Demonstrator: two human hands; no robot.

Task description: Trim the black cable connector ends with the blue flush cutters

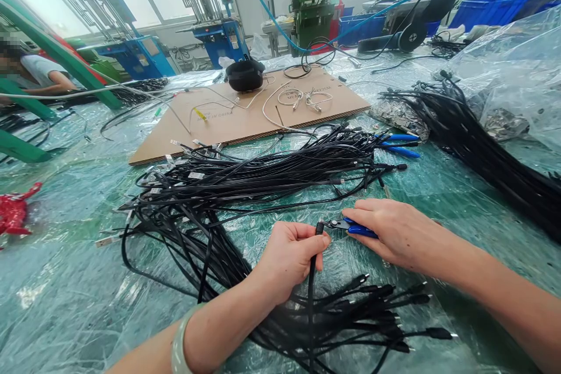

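Note:
My left hand [291, 254] pinches a black cable [311, 286] close below its connector end, which points up. In my right hand [390, 231] are small blue-handled cutting pliers [357, 228], my fingers closed round the handles. The metal jaws are at the connector's right side; whether they touch or bite it I cannot tell. Beneath and in front of my left forearm lies a bundle of black cables [350, 321] with plug ends fanned to the right. A second heap of black cables [263, 172] stretches across the table beyond my hands.
Another pair of blue-handled pliers [401, 145] lies at the heap's right end. Behind it is a cardboard sheet [175, 123] with white cables [291, 99] and a black bowl-like object [244, 75]. More black cables [482, 146] lie right, a red object [17, 210] left. Two people work farther off.

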